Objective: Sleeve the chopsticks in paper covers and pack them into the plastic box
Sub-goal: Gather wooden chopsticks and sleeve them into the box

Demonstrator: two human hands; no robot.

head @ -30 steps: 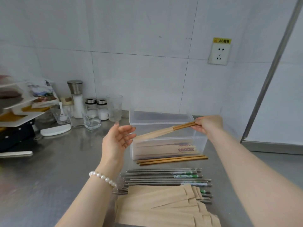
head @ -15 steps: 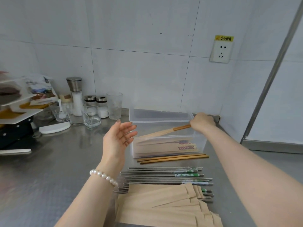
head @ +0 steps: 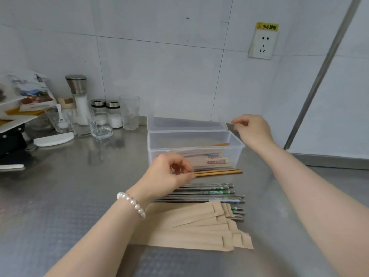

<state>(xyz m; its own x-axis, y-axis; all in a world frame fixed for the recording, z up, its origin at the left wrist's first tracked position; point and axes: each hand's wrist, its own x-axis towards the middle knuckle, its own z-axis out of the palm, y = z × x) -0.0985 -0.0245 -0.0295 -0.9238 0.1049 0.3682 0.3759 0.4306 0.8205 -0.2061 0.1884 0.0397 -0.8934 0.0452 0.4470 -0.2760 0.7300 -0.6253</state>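
A clear plastic box (head: 196, 150) stands open on the steel counter, its lid (head: 187, 124) tipped back behind it. Several paper-sleeved chopsticks (head: 212, 162) lie inside, one sleeved pair (head: 216, 145) on top. My right hand (head: 252, 129) hovers above the box's right end, fingers loosely curled and holding nothing. In front of the box lies a pair of bare wooden chopsticks (head: 219, 172); my left hand (head: 169, 172) pinches their left end. Closer to me are several metal chopsticks (head: 209, 191) and a stack of brown paper covers (head: 191, 226).
Against the wall at the left stand a salt grinder (head: 78, 96), two small jars (head: 105, 111), glasses (head: 129, 111) and a white lid (head: 53, 139). A rack with plates (head: 14, 120) fills the left edge. A wall socket (head: 263, 42) sits above the box.
My right hand lowered the sleeved pair into the box and let go. My left hand dropped from the box's left side to the bare wooden chopsticks and closed on their end.
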